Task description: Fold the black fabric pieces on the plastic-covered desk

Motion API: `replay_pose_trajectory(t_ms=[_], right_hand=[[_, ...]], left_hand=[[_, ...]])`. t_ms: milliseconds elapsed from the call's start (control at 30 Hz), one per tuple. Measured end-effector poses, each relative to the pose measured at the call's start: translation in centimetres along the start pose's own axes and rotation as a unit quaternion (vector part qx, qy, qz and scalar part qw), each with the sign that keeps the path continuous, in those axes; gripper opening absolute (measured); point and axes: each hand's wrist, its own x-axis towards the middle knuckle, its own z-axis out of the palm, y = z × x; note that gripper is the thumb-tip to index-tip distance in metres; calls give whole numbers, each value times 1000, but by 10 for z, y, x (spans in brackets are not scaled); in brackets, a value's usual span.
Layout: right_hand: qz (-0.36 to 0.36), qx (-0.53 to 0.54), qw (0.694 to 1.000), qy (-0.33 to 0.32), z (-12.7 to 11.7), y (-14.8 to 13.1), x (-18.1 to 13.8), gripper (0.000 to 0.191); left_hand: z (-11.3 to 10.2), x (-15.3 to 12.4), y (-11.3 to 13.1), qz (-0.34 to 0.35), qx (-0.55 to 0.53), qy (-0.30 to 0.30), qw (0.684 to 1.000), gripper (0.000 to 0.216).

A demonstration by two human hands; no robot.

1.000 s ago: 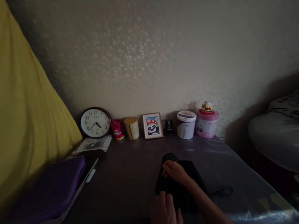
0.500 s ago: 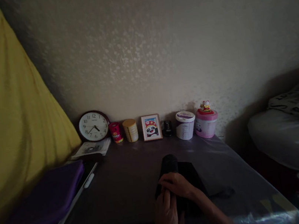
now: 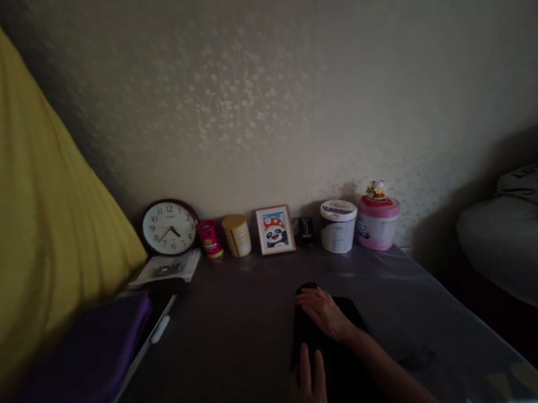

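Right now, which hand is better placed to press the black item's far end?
Probably the right hand: it rests near the far end of the black item, while the left hand is farther from it.

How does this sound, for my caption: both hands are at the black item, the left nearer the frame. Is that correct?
Not quite: in the head view, the right hand, not the left hand, is nearer the frame. Both are at the black item.

Wall clock point(image 3: 170, 227), yellow curtain point(image 3: 16, 199), panda picture frame point(image 3: 275, 230), purple case point(image 3: 85, 357)
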Motion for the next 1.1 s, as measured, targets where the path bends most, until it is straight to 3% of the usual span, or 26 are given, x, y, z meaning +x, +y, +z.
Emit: replay_pose_trajectory(t_ms=[200, 300, 367, 467, 533, 700, 833, 967, 1100], right_hand=[[53, -46, 997, 20, -3, 23, 30, 29], [85, -61, 990, 99, -13, 6, 20, 27], [52, -28, 991, 122, -16, -13, 6, 26], [-24, 15, 998, 47, -11, -34, -12, 26], [-35, 0, 999, 20, -4, -34, -13, 28], [126, -68, 981, 132, 1, 9, 0, 30], [269, -89, 938, 200, -18, 44, -26, 31], [329, -89, 925, 169, -36, 53, -67, 33], [375, -67, 918, 116, -40, 45, -82, 33]], left_hand=[[-8, 3, 2, -23, 31, -45, 998, 72], [-11, 2, 4, -20, 37, -41, 998, 73], [-12, 1, 5, -19, 37, -31, 999, 73], [-11, -1, 5, -10, 38, -12, 999, 73], [-10, -3, 4, -3, 35, 0, 999, 73], [-11, -5, 4, 12, 28, 1, 1000, 78], [-13, -8, 5, 19, 25, 3, 1000, 80], [-18, -12, 9, 18, 30, 14, 999, 78], [-25, -14, 13, 7, 35, 2, 999, 77]])
